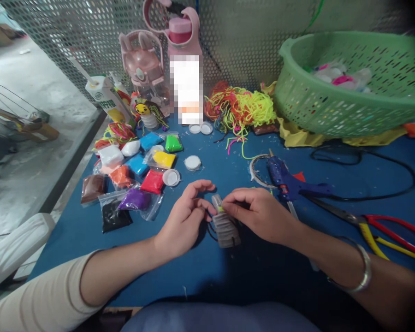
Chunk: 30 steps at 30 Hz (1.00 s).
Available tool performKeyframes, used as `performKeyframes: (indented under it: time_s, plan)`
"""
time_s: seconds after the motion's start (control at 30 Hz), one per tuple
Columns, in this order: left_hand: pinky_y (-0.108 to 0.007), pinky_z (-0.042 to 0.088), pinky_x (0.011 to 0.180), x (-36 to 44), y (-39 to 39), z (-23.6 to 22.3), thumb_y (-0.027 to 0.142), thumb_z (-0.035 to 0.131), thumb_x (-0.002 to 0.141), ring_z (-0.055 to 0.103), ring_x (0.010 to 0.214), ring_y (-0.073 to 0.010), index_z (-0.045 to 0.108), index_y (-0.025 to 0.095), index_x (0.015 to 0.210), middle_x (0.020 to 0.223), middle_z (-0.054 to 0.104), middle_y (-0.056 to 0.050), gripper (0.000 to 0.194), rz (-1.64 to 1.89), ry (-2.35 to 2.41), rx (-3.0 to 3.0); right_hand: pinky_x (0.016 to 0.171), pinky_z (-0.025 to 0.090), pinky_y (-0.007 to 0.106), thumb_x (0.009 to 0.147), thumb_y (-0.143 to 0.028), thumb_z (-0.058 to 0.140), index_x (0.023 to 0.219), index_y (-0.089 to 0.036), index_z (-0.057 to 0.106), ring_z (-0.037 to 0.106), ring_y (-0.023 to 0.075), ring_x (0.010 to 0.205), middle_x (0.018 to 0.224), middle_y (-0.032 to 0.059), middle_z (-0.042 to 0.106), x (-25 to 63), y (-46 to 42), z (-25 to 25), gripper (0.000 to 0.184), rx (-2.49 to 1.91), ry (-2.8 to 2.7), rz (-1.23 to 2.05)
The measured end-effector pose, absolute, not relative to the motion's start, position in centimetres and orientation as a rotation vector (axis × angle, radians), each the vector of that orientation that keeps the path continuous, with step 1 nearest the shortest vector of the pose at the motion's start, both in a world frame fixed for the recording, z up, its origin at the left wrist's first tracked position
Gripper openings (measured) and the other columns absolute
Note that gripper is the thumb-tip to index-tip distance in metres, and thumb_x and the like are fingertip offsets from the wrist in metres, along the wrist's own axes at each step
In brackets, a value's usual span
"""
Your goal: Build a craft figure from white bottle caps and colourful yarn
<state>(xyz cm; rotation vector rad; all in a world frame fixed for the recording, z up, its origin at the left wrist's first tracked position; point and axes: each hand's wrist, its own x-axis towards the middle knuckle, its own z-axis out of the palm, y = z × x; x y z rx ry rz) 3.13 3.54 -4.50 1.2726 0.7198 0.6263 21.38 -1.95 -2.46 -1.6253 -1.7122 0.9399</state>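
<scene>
A small bottle [226, 230] wrapped in grey-white cord sits between my two hands, tilted slightly, its clear neck uncovered at the top. Something yellow-green shows at the base of the neck, and dark strands loop out at the bottle's sides. My left hand [188, 220] is at the left of the neck, thumb and a finger pinched together there and another finger stretched out above. From the right, my right hand [263, 212] pinches close against the neck by the yellow-green bit. What lies inside each pinch is too small to make out.
Bagged coloured clay [134, 199] and white lids [192, 162] lie left on the blue table [166, 286]. A yarn-haired bottle doll [148, 115], drink bottles [143, 62] and yarn [249, 108] stand behind. Rightward are a glue gun [280, 173], pliers [366, 223] and a green basket [339, 108].
</scene>
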Motion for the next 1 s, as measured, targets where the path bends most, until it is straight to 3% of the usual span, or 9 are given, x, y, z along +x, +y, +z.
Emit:
performKeyframes:
  time_s: [0.2,0.37,0.47,0.63,0.8,0.87,1.0]
  plan:
    - [-0.024,0.049,0.066,2.9,3.4,-4.0,0.004,0.042,0.08,0.058,0.081,-0.0106,0.046,0.022,0.117,0.121,0.053,-0.005,0.041,0.66,0.803,1.288,0.062,0.045,0.023,0.098,-0.039,0.04,0.098,-0.02,0.069,0.062,0.0132,0.069,0.081,0.0008,0.071,22.1,-2.3,-1.7,0.034,-1.618,-1.758,0.901]
    - [-0.024,0.046,0.071,2.5,4.0,-3.9,0.022,0.049,0.091,0.057,0.081,-0.0118,0.063,0.02,0.11,0.101,0.064,-0.004,0.023,0.746,0.954,1.513,0.056,0.044,0.023,0.097,-0.04,0.042,0.112,-0.02,0.063,0.057,0.0116,0.06,0.076,0.0,0.068,23.9,-2.8,-0.7,0.032,-1.691,-1.725,0.728]
    - [-0.025,0.048,0.071,2.6,4.3,-3.8,0.03,0.055,0.089,0.06,0.076,-0.013,0.071,0.018,0.099,0.085,0.069,-0.004,0.021,0.699,0.972,1.533,0.055,0.045,0.024,0.093,-0.035,0.05,0.105,-0.021,0.064,0.057,0.0119,0.058,0.077,0.0004,0.068,25.3,-3.1,-0.3,0.023,-1.713,-1.816,0.617]
    - [-0.022,0.049,0.061,2.9,4.5,-3.6,0.034,0.069,0.08,0.059,0.063,-0.0108,0.072,0.015,0.089,0.072,0.069,-0.002,0.021,0.666,0.967,1.353,0.07,0.044,0.029,0.091,-0.022,0.053,0.087,-0.022,0.066,0.061,0.0158,0.078,0.084,0.0009,0.068,26.0,-3.2,-0.5,0.013,-1.682,-2.179,0.589]
    - [-0.019,0.041,0.052,2.9,4.7,-3.6,0.037,0.062,0.085,0.049,0.052,-0.0069,0.066,0.015,0.084,0.058,0.059,0.003,0.022,0.734,0.931,1.349,0.063,0.039,0.029,0.082,-0.026,0.066,0.081,-0.022,0.059,0.059,0.0176,0.076,0.082,-0.0006,0.064,25.5,-3.5,-1.5,0.008,-1.796,-2.316,0.682]
    - [-0.019,0.04,0.051,2.8,4.6,-3.6,0.037,0.059,0.087,0.047,0.05,-0.0069,0.066,0.015,0.085,0.055,0.056,0.004,0.023,0.74,0.933,1.39,0.064,0.038,0.029,0.083,-0.022,0.063,0.079,-0.022,0.059,0.059,0.0178,0.077,0.083,0.0,0.063,25.5,-3.5,-1.7,0.006,-1.816,-2.345,0.656]
    - [-0.021,0.043,0.058,2.8,4.4,-3.8,0.032,0.053,0.091,0.051,0.058,-0.0086,0.067,0.016,0.092,0.063,0.06,0.002,0.021,0.74,0.922,1.474,0.067,0.037,0.029,0.091,-0.023,0.054,0.073,-0.021,0.054,0.056,0.0165,0.074,0.076,-0.0004,0.061,25.4,-3.3,-1.7,0.018,-1.807,-2.295,0.582]
